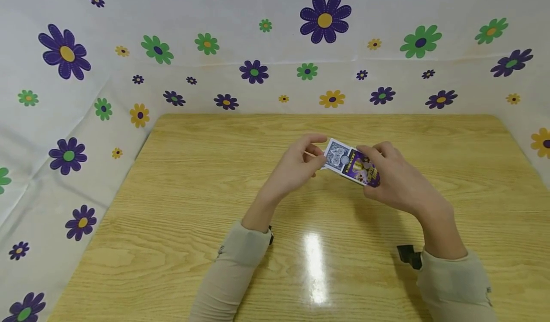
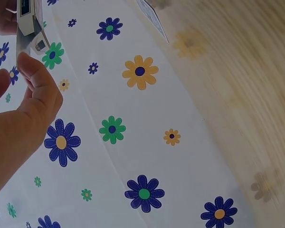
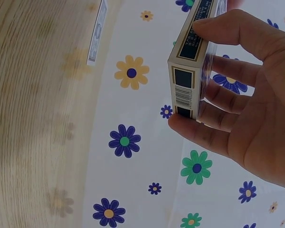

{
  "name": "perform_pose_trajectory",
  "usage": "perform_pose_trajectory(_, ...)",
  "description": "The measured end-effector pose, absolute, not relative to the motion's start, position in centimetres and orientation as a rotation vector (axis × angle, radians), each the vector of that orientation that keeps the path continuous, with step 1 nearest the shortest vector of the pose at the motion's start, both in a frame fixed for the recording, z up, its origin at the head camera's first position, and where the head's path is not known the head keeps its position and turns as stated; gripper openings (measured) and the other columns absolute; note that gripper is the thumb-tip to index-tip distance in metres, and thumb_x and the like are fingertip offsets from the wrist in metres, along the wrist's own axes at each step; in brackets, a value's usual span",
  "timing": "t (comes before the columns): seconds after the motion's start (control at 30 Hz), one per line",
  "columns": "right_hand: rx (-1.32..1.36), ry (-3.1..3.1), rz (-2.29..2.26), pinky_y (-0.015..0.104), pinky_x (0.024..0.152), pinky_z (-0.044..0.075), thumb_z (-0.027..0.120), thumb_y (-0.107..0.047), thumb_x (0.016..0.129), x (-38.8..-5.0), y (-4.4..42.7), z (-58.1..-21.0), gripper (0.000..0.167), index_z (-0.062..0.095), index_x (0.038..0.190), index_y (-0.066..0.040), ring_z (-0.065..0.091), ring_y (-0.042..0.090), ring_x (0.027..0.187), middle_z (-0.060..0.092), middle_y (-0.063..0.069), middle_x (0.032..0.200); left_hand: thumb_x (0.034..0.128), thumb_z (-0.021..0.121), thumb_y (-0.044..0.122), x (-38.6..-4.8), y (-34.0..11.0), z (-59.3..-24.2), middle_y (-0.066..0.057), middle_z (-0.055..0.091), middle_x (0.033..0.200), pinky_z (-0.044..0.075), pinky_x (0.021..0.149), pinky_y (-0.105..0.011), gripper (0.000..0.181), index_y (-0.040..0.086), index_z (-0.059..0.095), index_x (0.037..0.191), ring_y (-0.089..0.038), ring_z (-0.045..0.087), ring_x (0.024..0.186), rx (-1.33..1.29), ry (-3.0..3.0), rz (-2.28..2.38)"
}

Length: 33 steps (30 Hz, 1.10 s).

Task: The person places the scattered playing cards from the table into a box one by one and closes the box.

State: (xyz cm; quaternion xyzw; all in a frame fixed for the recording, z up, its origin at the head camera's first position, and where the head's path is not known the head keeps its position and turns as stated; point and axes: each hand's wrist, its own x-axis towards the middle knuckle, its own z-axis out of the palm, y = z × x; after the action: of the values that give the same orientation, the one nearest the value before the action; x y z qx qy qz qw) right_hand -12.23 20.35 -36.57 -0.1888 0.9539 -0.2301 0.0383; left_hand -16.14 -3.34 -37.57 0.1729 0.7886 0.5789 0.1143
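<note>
My right hand [image 1: 399,179] grips a purple and black card box [image 1: 362,168], thumb on one edge and fingers on the opposite one. A blue-backed deck of playing cards [image 1: 337,156] sticks partway out of the box's left end. My left hand [image 1: 296,162] holds that protruding end of the deck between thumb and bent fingers. The right wrist view shows the box's barcode end [image 3: 183,95] above the little finger. In the left wrist view, an open flap [image 2: 39,43] hangs from the box beside the left fingertips. Both hands are above the table.
A glossy wooden table [image 1: 172,207] lies below, mirroring part of the box and cards. White cloth with flowers [image 1: 283,40] rises behind it and along its left side. Dark camera mounts [image 1: 410,256] sit at the wrists.
</note>
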Motion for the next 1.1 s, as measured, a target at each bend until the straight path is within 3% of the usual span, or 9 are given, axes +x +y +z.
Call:
perform_pose_trajectory(0.33, -0.602, 2.928, -0.710, 0.052, 0.088, 0.050, 0.075, -0.010, 0.081, -12.1, 20.5, -36.8, 0.080, 0.036, 0.151, -0.005, 0.047, 0.035, 0.109, 0.040, 0.023, 0.132, 0.0997, 0.057, 0.013, -15.5, -2.6, -37.9, -0.010, 0.059, 0.111, 0.050, 0.065, -0.025, 0.042, 0.011, 0.049, 0.141, -0.019, 0.054, 0.079, 0.555, 2.285, 1.692)
perform_pose_trajectory(0.57, -0.604, 2.921, -0.708, 0.054, 0.090, 0.050, 0.075, -0.010, 0.080, -12.0, 20.6, -37.0, 0.080, 0.036, 0.151, -0.005, 0.047, 0.036, 0.110, 0.040, 0.023, 0.132, 0.1002, 0.056, 0.012, -15.2, -2.3, -38.2, -0.011, 0.059, 0.113, 0.050, 0.065, -0.026, 0.044, 0.009, 0.047, 0.143, -0.030, 0.057, 0.083, 0.605, 2.268, 1.694)
perform_pose_trajectory(0.83, -0.617, 2.926, -0.707, 0.053, 0.090, 0.050, 0.074, -0.010, 0.080, -11.9, 20.7, -37.1, 0.080, 0.036, 0.151, -0.004, 0.047, 0.036, 0.110, 0.041, 0.024, 0.133, 0.1005, 0.056, 0.014, -14.8, -2.0, -38.6, -0.009, 0.060, 0.116, 0.051, 0.067, -0.027, 0.045, 0.009, 0.046, 0.144, -0.027, 0.059, 0.085, 0.615, 2.267, 1.672)
perform_pose_trajectory(0.97, -0.627, 2.928, -0.711, 0.052, 0.087, 0.051, 0.073, -0.009, 0.080, -11.8, 20.8, -37.1, 0.080, 0.036, 0.151, -0.005, 0.048, 0.035, 0.109, 0.040, 0.024, 0.133, 0.1005, 0.055, 0.015, -14.7, -1.8, -38.7, -0.008, 0.060, 0.117, 0.050, 0.066, -0.026, 0.045, 0.010, 0.045, 0.144, -0.019, 0.058, 0.083, 0.614, 2.271, 1.662)
perform_pose_trajectory(1.1, -0.634, 2.930, -0.707, 0.051, 0.086, 0.051, 0.073, -0.009, 0.081, -11.7, 20.9, -37.2, 0.079, 0.037, 0.151, -0.005, 0.048, 0.035, 0.108, 0.040, 0.023, 0.132, 0.1005, 0.055, 0.014, -14.5, -1.6, -38.7, -0.007, 0.061, 0.117, 0.049, 0.065, -0.025, 0.045, 0.009, 0.046, 0.144, -0.022, 0.059, 0.084, 0.620, 2.284, 1.646)
